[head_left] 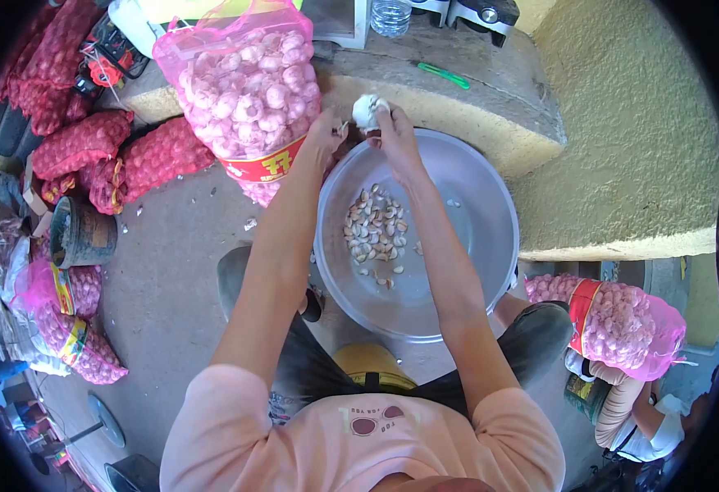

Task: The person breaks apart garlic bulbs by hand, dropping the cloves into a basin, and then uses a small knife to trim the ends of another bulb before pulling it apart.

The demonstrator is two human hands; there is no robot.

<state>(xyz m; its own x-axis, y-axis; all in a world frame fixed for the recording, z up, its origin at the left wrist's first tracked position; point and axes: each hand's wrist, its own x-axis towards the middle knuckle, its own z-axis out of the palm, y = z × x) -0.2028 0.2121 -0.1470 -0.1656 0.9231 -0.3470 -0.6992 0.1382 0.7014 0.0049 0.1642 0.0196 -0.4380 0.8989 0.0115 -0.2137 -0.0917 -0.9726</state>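
Note:
A white garlic bulb [367, 112] is in my right hand [395, 139], above the far rim of a wide metal basin [478, 271]. My left hand [326, 135] is to the left, beside a pink mesh sack of garlic [248, 98]; its fingers are pressed together, and what they hold is too small to make out. Loose garlic cloves [376, 230] lie in the left part of the basin, below my hands.
A green cutter [444, 75] and a water bottle [390, 16] are on the concrete ledge [490, 90]. Red sacks [162, 160] and a dark bucket [84, 234] stand left. At lower right, a person [663, 418] sits near another garlic sack [618, 324].

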